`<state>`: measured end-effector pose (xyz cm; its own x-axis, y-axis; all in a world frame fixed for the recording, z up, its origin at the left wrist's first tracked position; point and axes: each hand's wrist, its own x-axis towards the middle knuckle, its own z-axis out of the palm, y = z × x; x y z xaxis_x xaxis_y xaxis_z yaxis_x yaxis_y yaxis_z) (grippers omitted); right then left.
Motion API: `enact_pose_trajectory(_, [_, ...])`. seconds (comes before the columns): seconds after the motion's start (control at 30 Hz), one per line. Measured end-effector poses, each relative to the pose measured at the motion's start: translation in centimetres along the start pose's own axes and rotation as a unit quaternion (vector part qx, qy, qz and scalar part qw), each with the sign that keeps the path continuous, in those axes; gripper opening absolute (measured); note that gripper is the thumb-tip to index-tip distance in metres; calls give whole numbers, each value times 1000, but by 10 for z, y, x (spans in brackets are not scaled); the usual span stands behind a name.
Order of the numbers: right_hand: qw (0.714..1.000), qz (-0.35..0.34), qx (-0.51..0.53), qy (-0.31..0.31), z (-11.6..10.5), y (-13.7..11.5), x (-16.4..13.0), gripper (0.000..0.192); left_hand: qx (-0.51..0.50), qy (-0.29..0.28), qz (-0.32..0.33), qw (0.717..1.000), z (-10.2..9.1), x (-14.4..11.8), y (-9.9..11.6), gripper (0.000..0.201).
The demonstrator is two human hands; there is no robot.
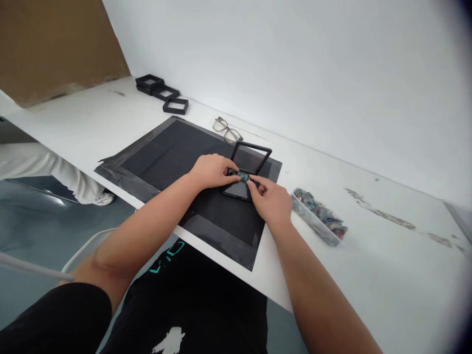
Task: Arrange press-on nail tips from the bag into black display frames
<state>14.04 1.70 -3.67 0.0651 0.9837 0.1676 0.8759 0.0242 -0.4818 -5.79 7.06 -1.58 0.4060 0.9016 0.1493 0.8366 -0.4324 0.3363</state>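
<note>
Black-framed and hinged open, a small display case (246,169) sits near the far right corner of a dark mat (177,162) on a white table (368,255), its lid standing up and its base flat on the mat. Over the base, a small greenish chip (242,175) is held between both hands. The left hand (212,170) comes in from the left with its fingers curled, the fingertips pinching the left end of the chip. The right hand (271,199) meets it from the right, thumb and forefinger closed narrowly on the chip's other end, so that the two hands nearly touch above the case.

Just right of the right hand, off the mat, a clear tray (319,219) lies at a slant on the table, filled with more small greenish and grey pieces; what they are exactly is too small to tell. Behind the case, near the mat's far edge, a pair of glasses (226,131) rests on the table with lenses down. Farther back and to the left, well apart from the hands, several black frames (162,92) are laid in a short row near the wall (295,59), some stacked. Grey tape edges the mat along its left and near sides. A brown board (55,44) leans at the far left corner, and the person's dark clothing (191,305) fills the foreground below the table's edge.
</note>
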Motion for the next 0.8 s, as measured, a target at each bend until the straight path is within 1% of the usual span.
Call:
enact_pose_trajectory(0.2, [1000,-3,-14,3,0,-1,-1,39,-9,-8,18,1000,0,0,-2,44])
enact_pose_trajectory(0.3, [1000,0,-23,6,1,-3,0,40,-4,-17,29,999,2,0,0,40])
enact_pose_trajectory(0.47, [999,6,-37,8,2,-7,-1,40,10,-9,20,1000,4,1,4,35])
enact_pose_trajectory(0.7, [999,13,-43,4,1,-7,-1,39,19,-12,15,1000,-3,-2,6,43])
enact_pose_trajectory(0.8, [999,16,-42,3,1,-6,-1,38,24,-14,19,999,-6,-4,7,40])
